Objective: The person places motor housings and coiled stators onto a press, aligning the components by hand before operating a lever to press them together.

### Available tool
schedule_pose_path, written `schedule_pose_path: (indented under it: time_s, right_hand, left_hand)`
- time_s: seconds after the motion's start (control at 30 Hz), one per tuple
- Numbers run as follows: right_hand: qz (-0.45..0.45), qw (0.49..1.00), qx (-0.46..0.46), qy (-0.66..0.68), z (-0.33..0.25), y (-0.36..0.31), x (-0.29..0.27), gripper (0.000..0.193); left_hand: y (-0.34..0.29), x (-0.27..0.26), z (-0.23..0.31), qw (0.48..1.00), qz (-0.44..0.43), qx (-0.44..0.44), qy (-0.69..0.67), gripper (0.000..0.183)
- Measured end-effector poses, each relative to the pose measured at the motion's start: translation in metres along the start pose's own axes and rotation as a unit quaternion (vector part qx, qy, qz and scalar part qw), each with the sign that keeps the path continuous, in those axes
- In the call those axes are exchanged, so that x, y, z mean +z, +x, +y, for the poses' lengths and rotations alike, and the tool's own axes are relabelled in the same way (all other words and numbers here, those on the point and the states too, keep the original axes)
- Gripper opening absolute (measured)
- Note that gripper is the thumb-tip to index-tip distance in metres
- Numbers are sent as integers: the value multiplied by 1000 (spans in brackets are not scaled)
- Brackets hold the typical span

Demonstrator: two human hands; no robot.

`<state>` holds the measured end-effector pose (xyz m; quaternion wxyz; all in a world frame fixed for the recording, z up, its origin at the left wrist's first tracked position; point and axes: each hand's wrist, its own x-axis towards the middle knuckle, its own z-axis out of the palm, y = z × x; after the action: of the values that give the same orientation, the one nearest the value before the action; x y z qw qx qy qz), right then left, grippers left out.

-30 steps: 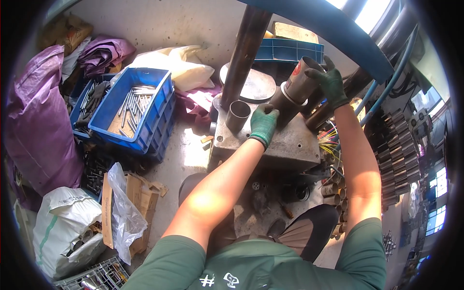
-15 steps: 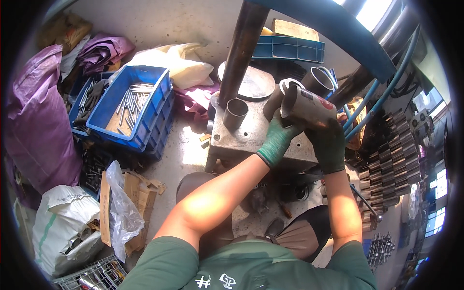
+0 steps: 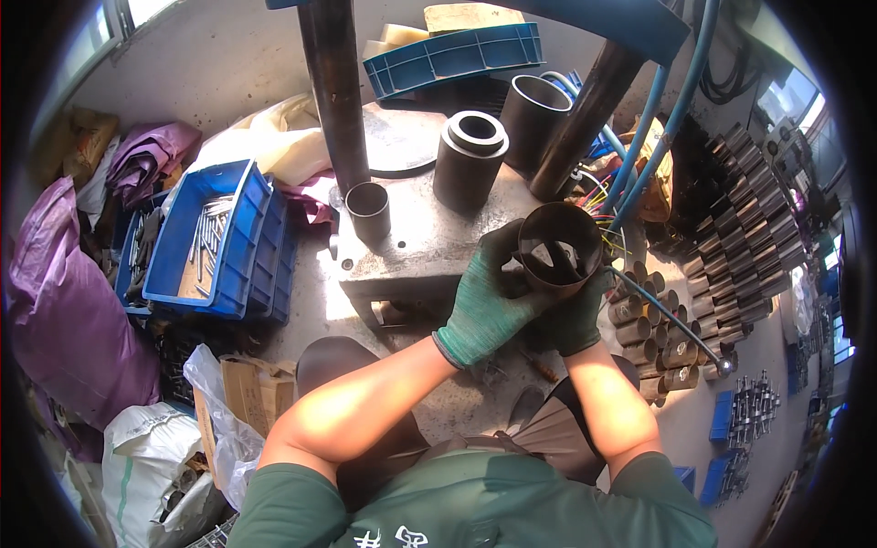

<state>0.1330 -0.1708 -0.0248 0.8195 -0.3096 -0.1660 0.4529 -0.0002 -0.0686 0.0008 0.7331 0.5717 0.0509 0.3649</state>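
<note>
A dark metal tube (image 3: 559, 222) held in both gloved hands, near the right end of a metal block (image 3: 411, 263).
White characters mark the green shirt (image 3: 493, 502), and small, unclear print tops the white sack (image 3: 151, 443). The tube is round, open-ended and tilted, its mouth facing up; the gloves cover much of its outer wall. The left hand (image 3: 489, 306) wraps its left side; the right hand (image 3: 577, 318) grips the lower right, fingers partly hidden. A small tube (image 3: 368, 222), a ring-topped cylinder (image 3: 470, 173) and a wide tube (image 3: 533, 123) stand behind, between and beside two posts (image 3: 332, 100).
</note>
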Motion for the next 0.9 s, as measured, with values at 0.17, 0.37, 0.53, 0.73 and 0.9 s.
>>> schedule_pose_path:
  time_s: [0.17, 0.37, 0.53, 0.73, 0.9]
  right_hand:
    - [-74, 980, 77, 167, -3, -3, 4, 98]
    - [-46, 990, 26, 130, 1, -2, -4, 83]
    - [12, 999, 7, 41, 1, -8, 15, 94]
    - [57, 998, -8, 13, 7, -14, 22, 90]
    - [2, 986, -152, -68, 12, -20, 10, 63]
  left_hand:
    - [2, -1, -18, 993, -19, -31, -110, 92]
    - [2, 2, -32, 997, 4, -7, -83, 97]
    - [3, -3, -41, 996, 39, -23, -77, 100]
    - [13, -18, -34, 995, -7, -53, -87, 106]
    - [30, -28, -25, 935, 10, -208, -287, 99]
